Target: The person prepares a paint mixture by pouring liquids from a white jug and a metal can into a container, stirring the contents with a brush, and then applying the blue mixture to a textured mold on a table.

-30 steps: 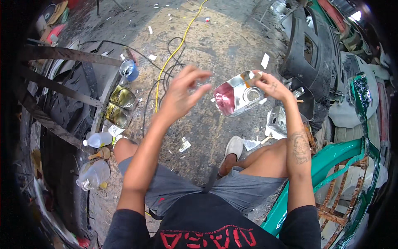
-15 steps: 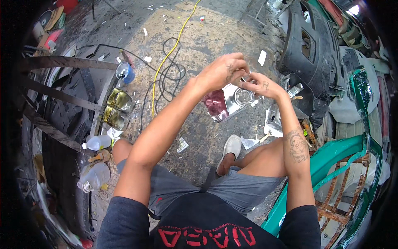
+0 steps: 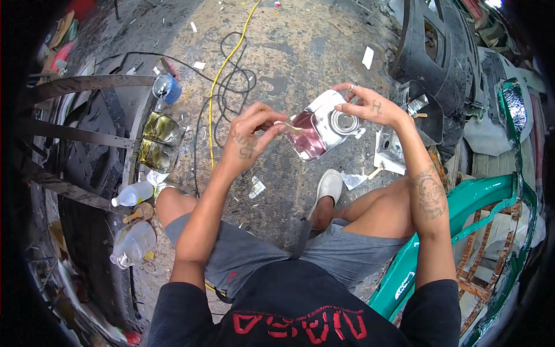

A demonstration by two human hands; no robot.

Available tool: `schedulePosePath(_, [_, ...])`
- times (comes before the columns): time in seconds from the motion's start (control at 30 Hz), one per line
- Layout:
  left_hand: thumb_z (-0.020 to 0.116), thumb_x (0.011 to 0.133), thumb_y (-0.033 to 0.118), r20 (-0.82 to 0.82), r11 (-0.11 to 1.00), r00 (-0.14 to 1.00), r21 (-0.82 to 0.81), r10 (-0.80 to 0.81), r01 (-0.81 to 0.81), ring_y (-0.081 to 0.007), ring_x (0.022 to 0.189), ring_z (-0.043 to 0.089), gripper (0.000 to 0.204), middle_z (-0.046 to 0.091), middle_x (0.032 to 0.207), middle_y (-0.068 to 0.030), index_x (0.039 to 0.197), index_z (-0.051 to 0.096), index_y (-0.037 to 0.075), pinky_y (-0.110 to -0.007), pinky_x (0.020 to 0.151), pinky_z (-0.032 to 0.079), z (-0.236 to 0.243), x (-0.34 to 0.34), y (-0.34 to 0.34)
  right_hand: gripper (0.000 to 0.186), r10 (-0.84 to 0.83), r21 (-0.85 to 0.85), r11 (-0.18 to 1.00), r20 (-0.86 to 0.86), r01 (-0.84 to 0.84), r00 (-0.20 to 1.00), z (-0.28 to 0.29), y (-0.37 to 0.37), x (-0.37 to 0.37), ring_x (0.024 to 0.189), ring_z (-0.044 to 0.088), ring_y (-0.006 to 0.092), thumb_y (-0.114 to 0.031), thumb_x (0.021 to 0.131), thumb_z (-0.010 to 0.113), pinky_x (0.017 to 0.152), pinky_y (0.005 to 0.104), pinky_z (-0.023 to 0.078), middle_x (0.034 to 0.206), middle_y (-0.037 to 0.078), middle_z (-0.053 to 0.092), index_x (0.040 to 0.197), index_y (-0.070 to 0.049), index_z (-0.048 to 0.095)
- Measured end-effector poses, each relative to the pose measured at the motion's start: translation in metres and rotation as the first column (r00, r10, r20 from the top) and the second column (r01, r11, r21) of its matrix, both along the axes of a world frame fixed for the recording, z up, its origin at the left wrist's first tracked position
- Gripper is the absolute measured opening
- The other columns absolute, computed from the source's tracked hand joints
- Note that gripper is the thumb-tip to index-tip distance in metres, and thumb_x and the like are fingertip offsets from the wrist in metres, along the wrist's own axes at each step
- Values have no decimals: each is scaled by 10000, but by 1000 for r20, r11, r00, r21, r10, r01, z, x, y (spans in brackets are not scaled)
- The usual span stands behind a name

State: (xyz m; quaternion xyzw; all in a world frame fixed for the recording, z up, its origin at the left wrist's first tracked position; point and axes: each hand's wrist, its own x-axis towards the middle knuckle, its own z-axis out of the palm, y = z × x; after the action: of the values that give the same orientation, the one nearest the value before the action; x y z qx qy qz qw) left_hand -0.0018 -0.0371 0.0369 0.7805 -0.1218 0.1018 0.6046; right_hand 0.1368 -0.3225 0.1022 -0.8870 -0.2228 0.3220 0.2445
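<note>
My left hand (image 3: 251,139) pinches a small pale wooden stick (image 3: 292,127), its far end over the pink liquid (image 3: 306,144) in a silvery cut metal can (image 3: 324,110). My right hand (image 3: 373,107) grips that can at its upper right, thumb beside the round spout ring (image 3: 341,124). The can is held out above the floor, between and beyond my knees. Just right of it, below my right hand, another silvery metal piece (image 3: 387,150) lies beside white paper and a wooden stick (image 3: 374,172).
Yellow cord (image 3: 222,66) and tangled black cable (image 3: 240,81) cross the floor. At left stand metal framing (image 3: 87,139), a blue cup (image 3: 173,89), plastic jugs (image 3: 136,240) and two cans with olive liquid (image 3: 159,133). Dark bumpers (image 3: 422,46) and a glossy green panel (image 3: 468,202) fill the right.
My left hand was empty, rose to meet my right at the can's edge, then moved down and left with the stick in it. The can has turned slightly.
</note>
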Motion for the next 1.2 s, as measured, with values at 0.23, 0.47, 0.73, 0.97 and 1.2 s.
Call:
schedulePosePath(0.23, [736,845,25,29,998,1000,56,5,-6,-140,804,610,224,630,940,-65,1069,734,35,-262,653,468,-7,-5,-2,578,28,7,1000,-12,-28,1000,0,4,-5,812,577,140,-383,916,628,702,308,470,1020,52,591,1451,-213,488])
schedulePosePath(0.47, [727,854,60,97,995,993,80,-67,59,-215,813,631,208,625,942,-92,1061,723,43,-332,687,504,-27,-11,-19,608,13,-28,1000,-54,-14,998,-2,12,-7,886,613,171,-434,905,641,744,317,500,1070,80,588,1449,-207,494])
schedulePosePath(0.73, [660,909,77,59,954,985,266,-161,140,-333,898,661,244,620,1046,-138,1153,668,67,-426,755,540,-44,-18,-33,701,-23,-12,1000,14,23,1000,-8,10,-4,673,592,155,-471,879,676,626,314,487,928,100,639,1396,-21,529])
schedulePosePath(0.97, [660,887,78,92,954,976,247,-196,168,-347,896,648,228,614,990,-132,1115,657,61,-432,750,533,-32,-26,-42,604,-41,-96,995,-78,34,996,3,23,-7,773,595,125,-363,920,628,687,304,476,920,79,669,1396,-4,535])
schedulePosePath(1.2, [678,871,70,179,929,981,370,-70,-2,-320,858,618,219,607,948,-127,1086,663,32,-410,740,509,-29,-20,-32,625,-67,-96,994,-76,59,995,1,19,-6,714,554,119,-391,920,616,661,289,461,874,75,670,1389,14,538])
